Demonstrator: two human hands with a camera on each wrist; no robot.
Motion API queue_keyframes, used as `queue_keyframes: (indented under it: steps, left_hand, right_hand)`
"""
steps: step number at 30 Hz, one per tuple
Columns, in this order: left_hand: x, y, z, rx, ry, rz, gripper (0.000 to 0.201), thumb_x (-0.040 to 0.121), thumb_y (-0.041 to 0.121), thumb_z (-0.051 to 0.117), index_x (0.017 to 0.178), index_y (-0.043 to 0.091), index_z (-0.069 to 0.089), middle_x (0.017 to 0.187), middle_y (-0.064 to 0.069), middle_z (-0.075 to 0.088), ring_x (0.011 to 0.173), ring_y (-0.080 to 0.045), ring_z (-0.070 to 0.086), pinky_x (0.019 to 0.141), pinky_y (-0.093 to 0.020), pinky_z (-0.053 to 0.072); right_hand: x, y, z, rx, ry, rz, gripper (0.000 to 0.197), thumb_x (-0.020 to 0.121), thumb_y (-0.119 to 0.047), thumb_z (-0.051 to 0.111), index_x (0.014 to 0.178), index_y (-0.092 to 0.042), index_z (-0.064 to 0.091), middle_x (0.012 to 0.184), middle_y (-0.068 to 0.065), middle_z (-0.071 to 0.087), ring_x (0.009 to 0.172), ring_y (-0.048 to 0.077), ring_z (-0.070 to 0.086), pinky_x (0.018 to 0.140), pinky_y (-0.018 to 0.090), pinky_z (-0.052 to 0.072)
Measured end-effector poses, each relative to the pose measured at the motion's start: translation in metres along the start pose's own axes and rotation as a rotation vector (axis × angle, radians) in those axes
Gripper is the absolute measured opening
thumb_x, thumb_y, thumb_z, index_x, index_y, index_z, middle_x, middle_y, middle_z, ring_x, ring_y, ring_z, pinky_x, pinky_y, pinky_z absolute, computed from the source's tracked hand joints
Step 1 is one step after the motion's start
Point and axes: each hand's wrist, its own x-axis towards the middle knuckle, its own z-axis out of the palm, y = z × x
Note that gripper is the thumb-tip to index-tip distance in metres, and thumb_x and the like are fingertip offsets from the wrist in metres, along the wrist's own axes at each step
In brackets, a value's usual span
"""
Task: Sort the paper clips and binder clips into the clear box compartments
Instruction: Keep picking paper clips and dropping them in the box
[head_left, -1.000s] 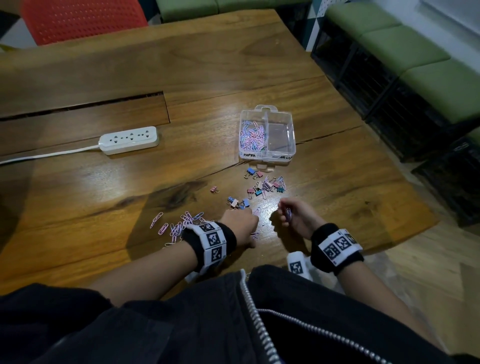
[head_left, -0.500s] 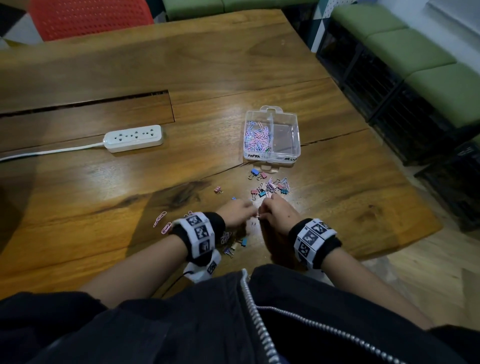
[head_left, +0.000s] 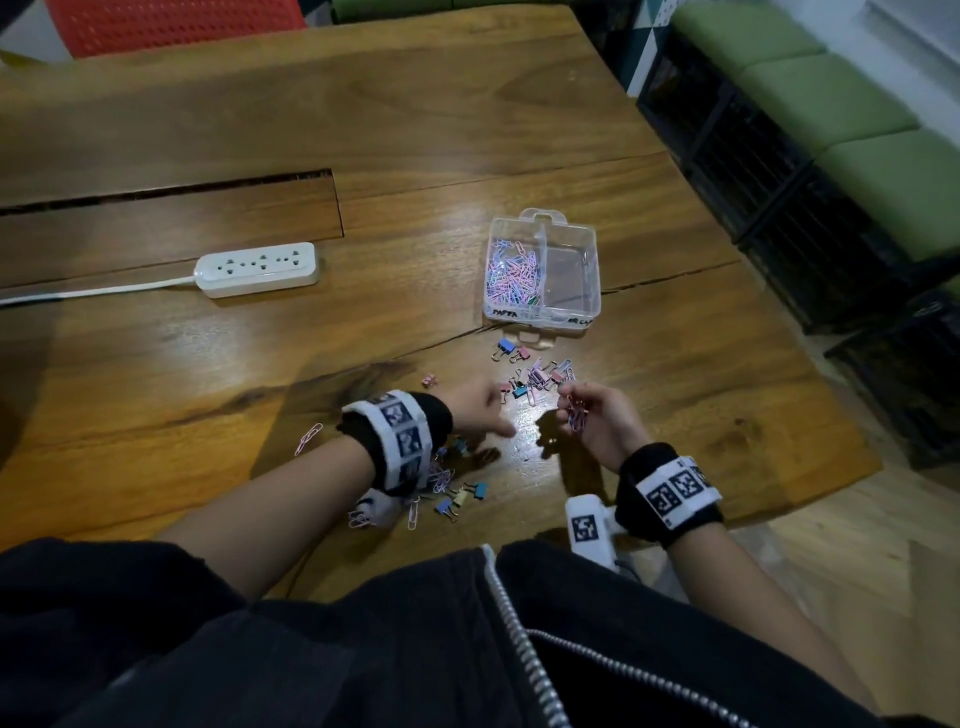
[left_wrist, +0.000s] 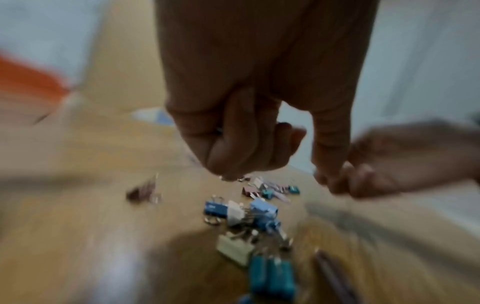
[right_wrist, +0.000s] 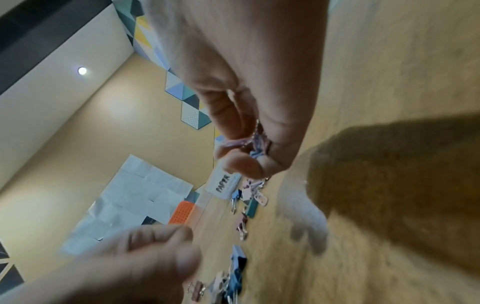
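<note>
The clear box (head_left: 596, 291) stands on the table; its left compartment holds several pastel paper clips (head_left: 511, 275), and its right one looks nearly bare. Just in front lies a pile of binder clips (head_left: 537, 376). My right hand (head_left: 592, 421) hovers near that pile, pinching a bunch of paper clips (head_left: 575, 415) (right_wrist: 257, 139) between thumb and fingers. My left hand (head_left: 485, 410) (left_wrist: 233, 144) is beside it, fingers curled, with nothing plainly in it; the left wrist view is blurred. More binder clips (left_wrist: 259, 214) and paper clips (head_left: 441, 478) lie under my left wrist.
A white power strip (head_left: 257, 269) with its cord lies at the left, behind it a long slot (head_left: 171, 189) in the wooden table. One paper clip (head_left: 309, 438) and a pink binder clip (head_left: 429, 380) lie apart. Green benches (head_left: 831, 104) stand to the right.
The hands met half a second ago and have parted. My right hand has moved right holding a bunch of paper clips; my left hand has drawn back towards the left.
</note>
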Motion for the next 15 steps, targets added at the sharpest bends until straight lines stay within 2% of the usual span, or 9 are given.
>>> queue_keyframes:
  steps: [2,3,5,7,9,12,14,15]
  left_hand:
    - [-0.003,0.001,0.01,0.384,-0.007,0.009,0.027,0.082,0.038,0.062,0.072,0.016,0.052,0.065,0.004,0.049,0.067,-0.012,0.051,0.056,-0.021,0.045]
    - [-0.005,0.001,0.015,0.513,0.005,0.015,0.027,0.083,0.039,0.061,0.08,0.013,0.056,0.069,0.002,0.052,0.071,-0.014,0.053,0.06,-0.022,0.048]
    - [-0.005,0.001,0.023,0.619,0.025,0.022,0.028,0.087,0.033,0.058,0.097,0.007,0.059,0.084,-0.004,0.059,0.081,-0.017,0.059,0.073,-0.027,0.054]
    - [-0.005,0.0,0.028,0.64,0.026,0.027,0.025,0.09,0.028,0.054,0.1,0.005,0.058,0.098,-0.007,0.062,0.092,-0.021,0.062,0.08,-0.03,0.055]
    - [-0.005,-0.001,0.029,0.625,0.012,0.02,0.023,0.09,0.029,0.053,0.097,0.007,0.058,0.1,-0.007,0.063,0.092,-0.021,0.062,0.077,-0.03,0.055]
    - [-0.004,-0.003,0.027,0.573,0.025,0.029,0.022,0.089,0.033,0.051,0.085,0.012,0.055,0.083,-0.005,0.058,0.079,-0.02,0.058,0.071,-0.029,0.054]
    - [-0.001,-0.005,0.022,0.334,0.056,0.046,0.02,0.09,0.028,0.046,0.074,0.015,0.048,0.071,-0.001,0.051,0.068,-0.018,0.052,0.063,-0.027,0.047]
    - [0.0,-0.006,0.019,0.064,0.048,0.064,0.021,0.091,0.023,0.044,0.071,0.016,0.046,0.067,0.001,0.048,0.064,-0.016,0.049,0.059,-0.025,0.043]
  right_hand:
    - [0.005,-0.002,0.003,-0.063,0.048,-0.007,0.026,0.091,-0.014,0.036,0.067,-0.01,0.047,0.06,0.0,0.041,0.051,0.011,0.036,0.05,0.022,0.029]
    - [0.008,-0.003,0.006,-0.166,0.085,-0.028,0.027,0.091,-0.017,0.042,0.064,-0.012,0.047,0.056,-0.002,0.042,0.049,0.01,0.036,0.049,0.022,0.029]
    - [0.014,-0.001,0.011,-0.459,0.167,-0.083,0.027,0.086,-0.021,0.056,0.062,-0.015,0.049,0.056,-0.005,0.05,0.051,0.009,0.044,0.05,0.021,0.035]
    - [0.021,0.002,0.017,-0.747,0.221,-0.144,0.028,0.081,-0.025,0.064,0.061,-0.017,0.047,0.063,-0.002,0.056,0.057,0.012,0.051,0.056,0.025,0.042]
    - [0.026,0.004,0.023,-0.987,0.279,-0.172,0.026,0.077,-0.032,0.067,0.066,-0.019,0.048,0.071,0.001,0.059,0.066,0.016,0.055,0.065,0.031,0.049]
    - [0.025,0.003,0.031,-1.22,0.346,-0.19,0.021,0.077,-0.035,0.067,0.082,-0.017,0.057,0.083,0.002,0.059,0.08,0.019,0.057,0.076,0.035,0.05]
    - [0.022,0.002,0.033,-1.287,0.329,-0.198,0.018,0.082,-0.03,0.063,0.088,-0.014,0.058,0.087,0.001,0.057,0.081,0.018,0.053,0.073,0.031,0.045]
    - [0.02,0.003,0.032,-1.309,0.306,-0.208,0.014,0.084,-0.027,0.06,0.089,-0.014,0.058,0.088,0.001,0.057,0.08,0.017,0.051,0.071,0.029,0.042]
